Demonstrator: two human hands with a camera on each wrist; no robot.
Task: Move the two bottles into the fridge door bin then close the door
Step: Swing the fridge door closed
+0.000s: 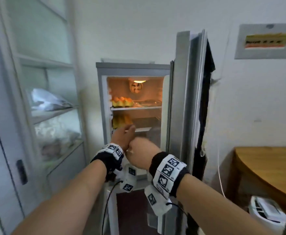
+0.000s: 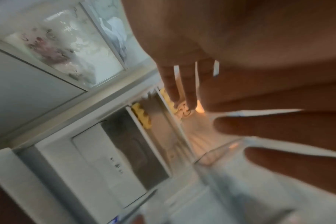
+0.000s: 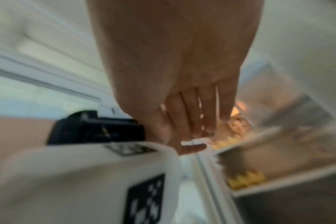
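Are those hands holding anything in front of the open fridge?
No. The left hand and right hand both show straight fingers with nothing in them; no bottle is visible in either.

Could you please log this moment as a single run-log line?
fridge door: open | left hand: open, empty | right hand: open, empty | bottles: not visible

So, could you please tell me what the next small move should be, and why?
Probably reach the right hand to the tall silver fridge door, open on the right, and start swinging it shut: it and the left hand are empty and no bottle shows, though I cannot see into the door bin.
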